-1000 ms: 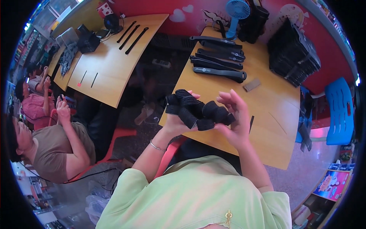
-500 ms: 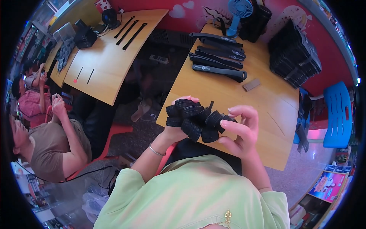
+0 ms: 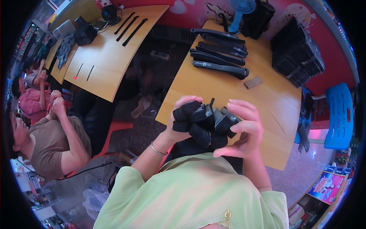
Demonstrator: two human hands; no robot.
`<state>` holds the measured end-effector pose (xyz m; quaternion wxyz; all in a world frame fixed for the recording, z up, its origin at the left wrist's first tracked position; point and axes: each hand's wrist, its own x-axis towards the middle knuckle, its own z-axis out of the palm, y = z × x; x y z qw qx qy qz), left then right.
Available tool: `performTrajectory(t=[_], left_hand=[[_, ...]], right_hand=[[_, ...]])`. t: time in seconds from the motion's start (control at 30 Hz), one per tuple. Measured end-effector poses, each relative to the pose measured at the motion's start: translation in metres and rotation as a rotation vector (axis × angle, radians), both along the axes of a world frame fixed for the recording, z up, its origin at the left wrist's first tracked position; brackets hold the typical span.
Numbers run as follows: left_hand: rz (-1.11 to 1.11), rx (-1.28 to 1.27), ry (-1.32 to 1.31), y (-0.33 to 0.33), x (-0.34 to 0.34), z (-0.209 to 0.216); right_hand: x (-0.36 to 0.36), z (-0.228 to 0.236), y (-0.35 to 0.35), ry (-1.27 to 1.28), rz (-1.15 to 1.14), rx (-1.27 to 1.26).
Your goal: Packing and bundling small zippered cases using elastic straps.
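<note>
A bundle of black straps (image 3: 200,133), folded into several thick loops, is held up in front of my chest over the near table edge. My left hand (image 3: 182,114) grips it from the left, its fingers partly hidden behind the loops. On the right side, my right hand (image 3: 246,131) curves around the end of the bundle. Its fingertips touch the upper right loops and its thumb lies below them. Greyish inner faces show between some loops, and one short strap end sticks up at the top.
Several long black straps (image 3: 221,67) lie on my table (image 3: 202,86), near a small brown block (image 3: 253,82). A tall black stack (image 3: 299,57) and a blue fan (image 3: 242,9) stand farther back. At left, a person (image 3: 57,141) sits by another table (image 3: 103,72).
The bundle has shifted slightly right and turned, showing greyish inner faces between its loops. My right thumb has moved lower and left. The seated person's hands have shifted slightly.
</note>
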<state>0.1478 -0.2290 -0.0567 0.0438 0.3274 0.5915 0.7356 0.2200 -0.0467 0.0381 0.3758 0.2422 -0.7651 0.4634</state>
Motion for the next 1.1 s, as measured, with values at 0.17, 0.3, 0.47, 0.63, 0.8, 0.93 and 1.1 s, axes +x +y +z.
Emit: performTrajectory(t=[0.17,0.3,0.47,0.63,0.8,0.93,1.1], left_hand=[[0.000,0.010,-0.050,0.002,0.003,0.000],[-0.003,-0.031,-0.066,-0.001,0.002,0.001],[0.004,-0.015,-0.075,0.001,0.004,0.007],[-0.001,-0.013,-0.128,0.002,0.005,0.001],[-0.005,0.016,-0.004,0.002,0.005,0.003],[0.008,-0.026,0.065,0.002,0.006,0.003],[-0.009,0.037,0.012,0.004,0.005,0.004]], right_hand=[[0.000,0.002,0.002,-0.067,0.094,-0.040],[-0.003,-0.001,0.006,-0.077,0.178,-0.004],[-0.004,-0.001,0.006,-0.081,0.195,-0.047],[-0.002,-0.002,0.004,-0.071,0.189,-0.100],[0.000,0.022,0.005,-0.100,0.141,0.160],[-0.002,0.040,0.008,-0.095,0.160,0.394],[-0.004,0.042,0.010,-0.089,0.155,0.410]])
